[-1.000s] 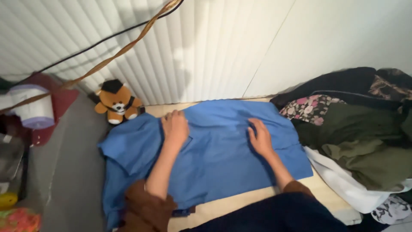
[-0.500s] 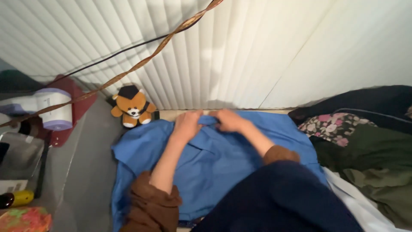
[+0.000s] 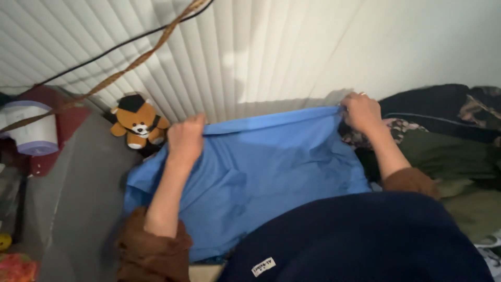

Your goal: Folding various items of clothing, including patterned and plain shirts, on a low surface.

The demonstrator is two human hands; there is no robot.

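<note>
A blue shirt (image 3: pixel 261 172) is spread in front of me, its far edge lifted off the surface. My left hand (image 3: pixel 185 140) grips that far edge on the left side, near the collar. My right hand (image 3: pixel 361 111) pinches the far edge at its right end, close to the pile of clothes. The cloth is stretched between both hands. My dark blue garment (image 3: pixel 355 240) hides the shirt's near part.
A brown teddy bear (image 3: pixel 136 123) with a black cap sits against the white ribbed wall (image 3: pixel 209 52). A pile of dark, floral and olive clothes (image 3: pixel 443 151) lies at the right. A white and purple container (image 3: pixel 28 128) stands at the left. A cord (image 3: pixel 104 81) crosses the wall.
Both hands moved apart from the middle of the shirt's far edge to its two ends and lifted it. Before that they lay flat on the shirt.
</note>
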